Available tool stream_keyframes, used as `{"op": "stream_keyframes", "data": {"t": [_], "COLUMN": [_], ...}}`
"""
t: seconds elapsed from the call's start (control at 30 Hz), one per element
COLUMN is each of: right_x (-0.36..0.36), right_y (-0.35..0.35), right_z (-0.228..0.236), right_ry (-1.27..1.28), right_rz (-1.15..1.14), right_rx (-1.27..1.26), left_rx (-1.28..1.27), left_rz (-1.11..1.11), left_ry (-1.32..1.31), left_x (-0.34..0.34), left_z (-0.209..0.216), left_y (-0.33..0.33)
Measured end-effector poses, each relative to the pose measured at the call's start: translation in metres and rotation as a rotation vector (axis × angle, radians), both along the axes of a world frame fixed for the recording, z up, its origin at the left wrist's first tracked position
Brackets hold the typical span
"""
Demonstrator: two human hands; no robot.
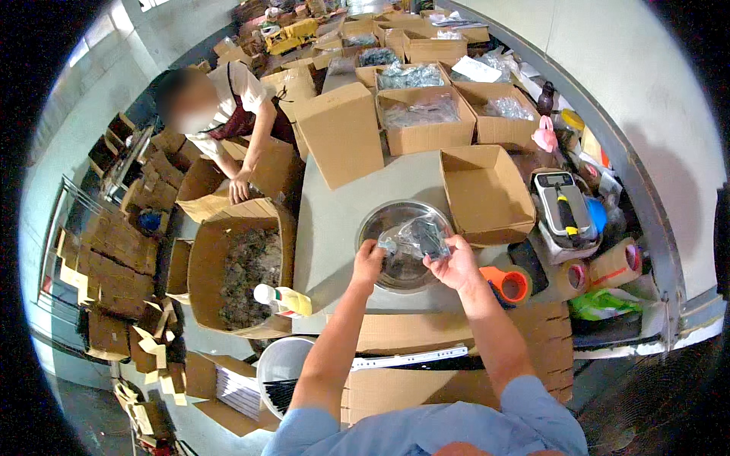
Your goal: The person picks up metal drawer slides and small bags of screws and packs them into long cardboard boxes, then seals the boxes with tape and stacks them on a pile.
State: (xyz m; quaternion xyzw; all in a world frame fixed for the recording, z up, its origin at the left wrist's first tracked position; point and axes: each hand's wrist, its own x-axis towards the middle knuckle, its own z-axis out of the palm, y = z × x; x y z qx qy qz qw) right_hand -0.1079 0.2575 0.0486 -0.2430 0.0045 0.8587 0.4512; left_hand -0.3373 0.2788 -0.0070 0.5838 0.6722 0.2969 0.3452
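A clear plastic bag [420,234] with dark contents stretches between my hands over a round metal bowl [371,220]. My right hand [454,263] pinches the bag's right end. The fingers of my left hand [368,264] are closed at the bag's left end, by the bowl's near-left rim. What exactly is inside the bag is too small to make out. Beyond the bowl, to the right, lies a shallow open cardboard box [487,186].
Left of the table, a deep carton [199,277] holds dark pieces, with a yellow bottle [293,301] at its edge. An orange tape dispenser [508,286] and a scale [561,201] stand right. Cartons of bagged parts [426,135] line the back. A co-worker [247,102] leans over a box.
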Motion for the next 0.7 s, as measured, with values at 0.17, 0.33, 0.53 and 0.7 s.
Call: {"op": "stream_keyframes", "data": {"t": [0.17, 0.33, 0.53, 0.7], "right_x": [-0.009, -0.023, -0.005, 0.036], "right_y": [-0.006, -0.024, -0.109, -0.197], "right_z": [0.0, -0.001, 0.044, 0.061], "right_ry": [-0.052, -0.018, 0.284, -0.817], "right_rz": [-0.1, -0.088, 0.079, -0.181], "right_rx": [0.1, 0.037, 0.357, 0.854], "left_rx": [-0.315, -0.206, -0.268, -0.469], "left_rz": [0.158, 0.099, 0.117, 0.0], "left_ry": [-1.856, -2.063, -1.933, -1.816], "left_x": [-0.016, -0.016, -0.012, 0.029], "left_z": [0.061, 0.074, 0.066, 0.073], "left_y": [-0.094, -0.167, -0.22, -0.249]}}
